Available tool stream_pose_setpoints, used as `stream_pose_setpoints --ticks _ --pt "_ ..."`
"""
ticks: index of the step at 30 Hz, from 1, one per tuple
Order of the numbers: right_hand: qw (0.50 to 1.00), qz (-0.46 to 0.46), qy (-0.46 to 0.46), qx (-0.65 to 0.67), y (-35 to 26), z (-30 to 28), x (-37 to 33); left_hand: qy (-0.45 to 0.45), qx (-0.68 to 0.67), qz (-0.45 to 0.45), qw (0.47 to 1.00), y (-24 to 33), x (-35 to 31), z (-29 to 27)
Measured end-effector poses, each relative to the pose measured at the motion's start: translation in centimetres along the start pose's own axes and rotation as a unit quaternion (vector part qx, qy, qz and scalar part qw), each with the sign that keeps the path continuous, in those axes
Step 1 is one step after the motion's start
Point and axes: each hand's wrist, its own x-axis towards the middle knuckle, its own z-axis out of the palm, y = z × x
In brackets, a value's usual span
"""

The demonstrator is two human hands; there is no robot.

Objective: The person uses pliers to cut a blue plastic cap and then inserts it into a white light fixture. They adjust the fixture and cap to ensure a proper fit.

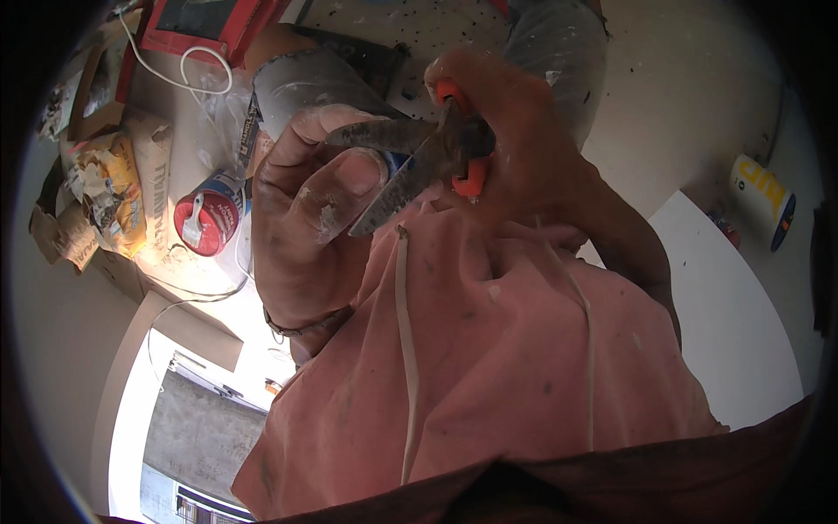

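My right hand (524, 131) is closed around the orange handles of a pair of snips (419, 162), whose dark, worn blades stand apart and point left. My left hand (305, 210) curls close around the blades, with the thumb lying against the lower blade and a finger over the upper one. Whether it grips anything is hidden. A thin white wire (406, 349) starts just under the blades and hangs down over my pink shirt. A second white strand (589, 367) hangs to the right.
On the floor to the left lie a red-lidded tub with a scraper on it (207, 223), yellow bags (113, 188), a red box (201, 22) and a looped white cable (205, 74). A white and yellow canister (762, 201) lies at the right beside a white board (733, 332).
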Motion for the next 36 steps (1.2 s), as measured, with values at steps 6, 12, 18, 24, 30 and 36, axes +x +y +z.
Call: stream_pose_setpoints --ticks 6,12,18,24,30,36 --pt "0.999 -0.015 0.017 -0.024 -0.1 -0.2 0.5 0.024 0.139 0.006 0.99 0.5 -0.4 -0.3" --pt "0.999 -0.021 0.016 -0.022 -0.1 -0.2 0.7 0.018 0.135 0.018 0.99 0.4 -0.1 0.2" --pt "0.999 -0.023 0.016 -0.016 0.4 0.1 0.2 0.006 0.156 0.051 0.986 0.2 0.1 0.1" --pt "1.0 0.005 -0.012 0.021 1.1 0.4 -0.4 0.046 0.161 0.015 0.986 0.2 0.2 0.7" --pt "0.916 0.183 -0.066 0.351 1.0 1.1 -0.6 -0.011 -0.071 -0.015 0.997 0.2 1.4 1.0" --pt "0.988 0.067 -0.073 0.119 1.4 0.0 -0.4 -0.003 -0.091 -0.02 0.996 0.3 1.0 0.8"
